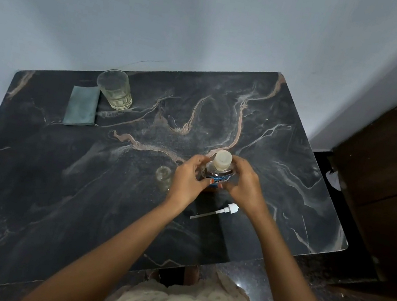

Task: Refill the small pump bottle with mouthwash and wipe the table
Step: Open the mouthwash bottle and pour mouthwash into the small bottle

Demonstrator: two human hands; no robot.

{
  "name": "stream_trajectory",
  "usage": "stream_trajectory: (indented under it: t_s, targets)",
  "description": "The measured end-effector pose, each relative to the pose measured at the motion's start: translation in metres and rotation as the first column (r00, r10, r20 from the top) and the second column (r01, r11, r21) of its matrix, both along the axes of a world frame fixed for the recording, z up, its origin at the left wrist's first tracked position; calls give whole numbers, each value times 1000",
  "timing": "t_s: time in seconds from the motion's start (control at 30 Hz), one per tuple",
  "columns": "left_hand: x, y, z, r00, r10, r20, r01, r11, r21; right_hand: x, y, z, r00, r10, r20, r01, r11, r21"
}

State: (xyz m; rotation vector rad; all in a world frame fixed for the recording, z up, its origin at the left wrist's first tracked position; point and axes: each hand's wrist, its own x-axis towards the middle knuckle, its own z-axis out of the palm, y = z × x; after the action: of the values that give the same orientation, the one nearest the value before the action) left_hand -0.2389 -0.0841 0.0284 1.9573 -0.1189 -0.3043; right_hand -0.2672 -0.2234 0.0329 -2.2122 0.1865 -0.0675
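Observation:
The mouthwash bottle (pixel 219 171), clear with a blue label and a pale cap on top, stands on the dark marble table (pixel 78 195). My left hand (pixel 188 177) and my right hand (pixel 242 182) both wrap around its body from either side. Just left of my left hand stands the small clear bottle (pixel 163 177), open at the top. Its white pump head with its long tube (pixel 218 211) lies flat on the table under my right wrist. A folded grey-green cloth (pixel 82 106) lies at the far left.
A drinking glass (pixel 115 89) with a little pale liquid stands beside the cloth near the wall. A dark wooden cabinet (pixel 395 171) stands close to the table's right edge. The table's rounded front right corner is near my right forearm.

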Motion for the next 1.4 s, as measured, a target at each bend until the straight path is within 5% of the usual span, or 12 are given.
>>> stream_trajectory:
  t_s: [0.1, 0.57, 0.97, 1.2, 1.4]
  targets:
    - [2, 1, 0, 999, -40, 11, 40, 999, -18, 1, -3, 18, 994, 109, -29, -110, 993, -36]
    - [6, -1, -3, 998, -38, 49, 41, 998, -57, 18, 13, 65, 990, 106, -91, -126, 958, -259]
    - [7, 0, -4, 997, -25, 66, 28, 998, -48, 21, 6, 79, 859, 493, -137, -512, 825, -238]
    - [4, 1, -3, 997, -31, 71, 34, 999, -36, 17, 10, 72, 980, 186, -69, -199, 900, -388]
    - [4, 0, -3, 998, -24, 57, 27, 998, -49, 18, 10, 75, 952, 290, -95, -305, 911, -276]
